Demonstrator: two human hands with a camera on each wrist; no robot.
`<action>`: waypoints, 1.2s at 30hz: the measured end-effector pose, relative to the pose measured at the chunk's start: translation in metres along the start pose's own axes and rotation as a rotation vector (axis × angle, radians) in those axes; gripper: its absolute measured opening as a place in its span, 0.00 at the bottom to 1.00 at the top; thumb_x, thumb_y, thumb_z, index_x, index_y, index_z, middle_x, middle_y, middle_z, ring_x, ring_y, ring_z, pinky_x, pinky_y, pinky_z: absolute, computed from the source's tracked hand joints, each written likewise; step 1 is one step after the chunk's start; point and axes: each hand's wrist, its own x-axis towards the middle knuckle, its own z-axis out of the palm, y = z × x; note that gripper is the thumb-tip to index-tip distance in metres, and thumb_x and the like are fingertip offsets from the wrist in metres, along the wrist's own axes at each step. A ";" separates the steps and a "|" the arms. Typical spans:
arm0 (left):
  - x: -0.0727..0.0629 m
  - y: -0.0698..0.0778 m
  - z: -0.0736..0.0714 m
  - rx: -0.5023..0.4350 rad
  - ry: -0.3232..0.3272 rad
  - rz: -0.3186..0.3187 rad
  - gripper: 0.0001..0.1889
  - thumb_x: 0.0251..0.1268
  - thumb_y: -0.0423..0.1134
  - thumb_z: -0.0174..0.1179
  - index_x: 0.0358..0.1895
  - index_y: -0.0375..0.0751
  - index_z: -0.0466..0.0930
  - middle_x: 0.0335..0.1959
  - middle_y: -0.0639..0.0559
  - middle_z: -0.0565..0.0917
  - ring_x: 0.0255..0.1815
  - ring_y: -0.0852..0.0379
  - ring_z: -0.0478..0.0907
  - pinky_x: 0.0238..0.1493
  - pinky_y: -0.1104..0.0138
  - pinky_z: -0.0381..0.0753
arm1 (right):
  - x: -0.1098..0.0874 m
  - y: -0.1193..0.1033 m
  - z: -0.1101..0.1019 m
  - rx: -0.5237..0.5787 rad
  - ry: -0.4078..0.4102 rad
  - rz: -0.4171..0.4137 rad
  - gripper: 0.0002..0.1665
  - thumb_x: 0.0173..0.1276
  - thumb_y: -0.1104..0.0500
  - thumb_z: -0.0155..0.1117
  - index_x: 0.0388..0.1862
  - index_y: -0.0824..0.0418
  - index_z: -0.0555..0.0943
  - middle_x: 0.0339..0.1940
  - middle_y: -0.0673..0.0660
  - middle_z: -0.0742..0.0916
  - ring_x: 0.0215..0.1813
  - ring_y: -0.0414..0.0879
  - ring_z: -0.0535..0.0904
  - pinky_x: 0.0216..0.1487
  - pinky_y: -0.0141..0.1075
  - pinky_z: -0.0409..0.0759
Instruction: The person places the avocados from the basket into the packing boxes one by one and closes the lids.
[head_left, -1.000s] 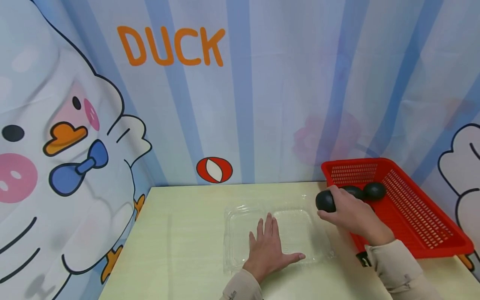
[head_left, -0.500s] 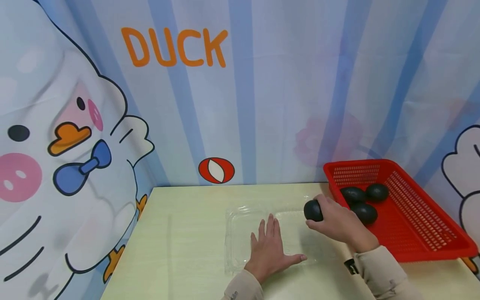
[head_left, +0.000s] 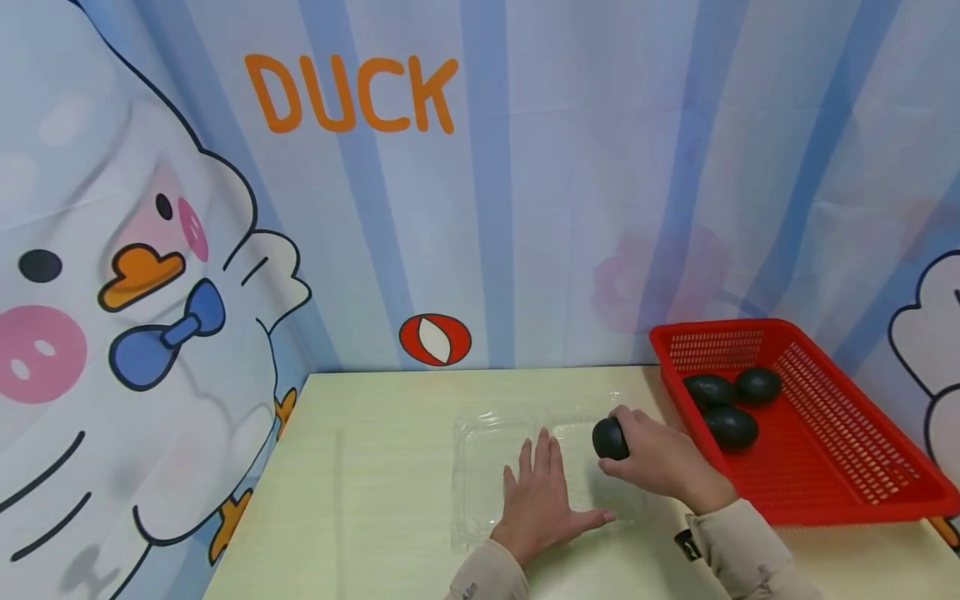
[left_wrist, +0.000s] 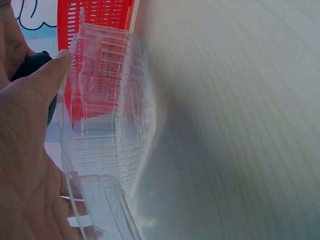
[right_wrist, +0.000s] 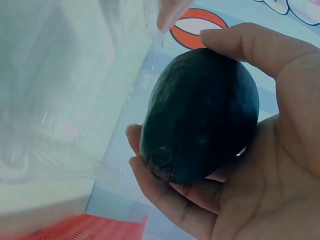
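Note:
A dark green avocado (head_left: 610, 439) is gripped in my right hand (head_left: 663, 457), above the right part of a clear plastic clamshell container (head_left: 476, 475). In the right wrist view the thumb and fingers curl round the avocado (right_wrist: 200, 115), its stem scar showing. My left hand (head_left: 534, 504) lies with its fingers spread and nearly straight on the middle of the container. From the left wrist view, the ribbed wall of the container (left_wrist: 107, 95) stands below the left palm and thumb.
Right of the container is a red perforated basket (head_left: 810, 475). Several more avocados lie together at its left side: one at the back left (head_left: 708, 390), one behind right (head_left: 759, 385), one in front (head_left: 729, 428). A printed duck curtain (head_left: 562, 208) hangs behind the pale table (head_left: 390, 467).
My right hand has carried the avocado left and slightly down, from beside the basket to over the container. My left hand has stayed on the container.

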 end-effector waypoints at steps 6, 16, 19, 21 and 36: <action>0.000 0.000 0.000 -0.002 0.016 0.006 0.67 0.45 0.86 0.55 0.81 0.39 0.52 0.84 0.45 0.50 0.81 0.40 0.52 0.67 0.35 0.66 | 0.003 -0.001 0.010 -0.020 -0.035 0.011 0.43 0.59 0.45 0.74 0.67 0.65 0.70 0.48 0.60 0.83 0.39 0.50 0.79 0.38 0.49 0.83; 0.001 0.001 0.001 -0.028 0.005 -0.011 0.67 0.45 0.85 0.57 0.81 0.40 0.52 0.84 0.46 0.50 0.81 0.39 0.52 0.67 0.34 0.65 | 0.008 -0.002 0.024 -0.001 -0.129 0.045 0.45 0.56 0.47 0.79 0.66 0.66 0.70 0.49 0.58 0.83 0.43 0.51 0.79 0.44 0.52 0.84; 0.001 0.001 0.001 -0.030 0.007 -0.010 0.67 0.45 0.85 0.57 0.81 0.40 0.52 0.84 0.46 0.50 0.81 0.39 0.52 0.67 0.34 0.65 | 0.009 -0.002 0.028 0.006 -0.133 0.046 0.44 0.55 0.48 0.80 0.63 0.68 0.71 0.45 0.57 0.84 0.42 0.50 0.79 0.43 0.50 0.84; 0.001 0.000 0.001 -0.029 0.010 -0.007 0.67 0.45 0.85 0.57 0.81 0.40 0.52 0.84 0.46 0.50 0.81 0.40 0.52 0.67 0.34 0.65 | 0.009 -0.002 0.031 0.013 -0.136 0.047 0.43 0.54 0.49 0.81 0.60 0.69 0.71 0.43 0.57 0.84 0.40 0.49 0.79 0.42 0.49 0.83; 0.000 -0.002 -0.002 -0.015 -0.018 0.005 0.67 0.46 0.87 0.53 0.82 0.40 0.51 0.84 0.46 0.49 0.82 0.40 0.51 0.68 0.35 0.65 | 0.015 -0.006 0.052 0.061 -0.228 -0.023 0.28 0.52 0.51 0.79 0.49 0.61 0.81 0.39 0.53 0.80 0.37 0.47 0.75 0.38 0.45 0.76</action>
